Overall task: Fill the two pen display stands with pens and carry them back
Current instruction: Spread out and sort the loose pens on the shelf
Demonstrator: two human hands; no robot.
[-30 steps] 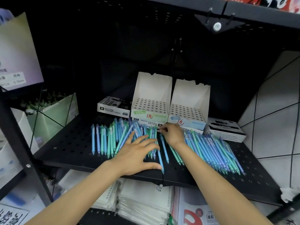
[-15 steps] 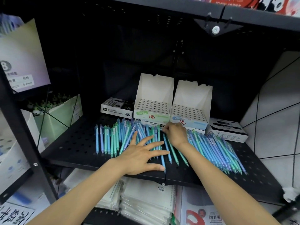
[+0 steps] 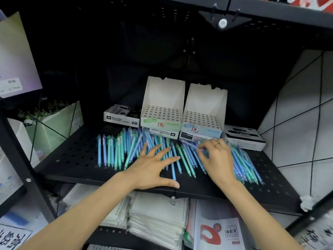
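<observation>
Our left hand [image 3: 153, 166] fingers spread flat over slim plastic pens [image 3: 115, 152] on the perforated metal shelf [image 3: 72, 156], our right hand [image 3: 218, 159] fingertips pinching a pen [image 3: 191, 145], hole-punched cardboard stands [image 3: 162, 114] behind.

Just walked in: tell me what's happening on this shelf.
A person is sorting loose blue and green pens spread across a black perforated shelf. The left hand lies flat, fingers spread, on the middle of the pile. The right hand pinches a pen near the right-hand batch. Behind the pens, two white display stands sit on boxes of markers, and every hole that shows is empty, so filling has not begun.
</observation>
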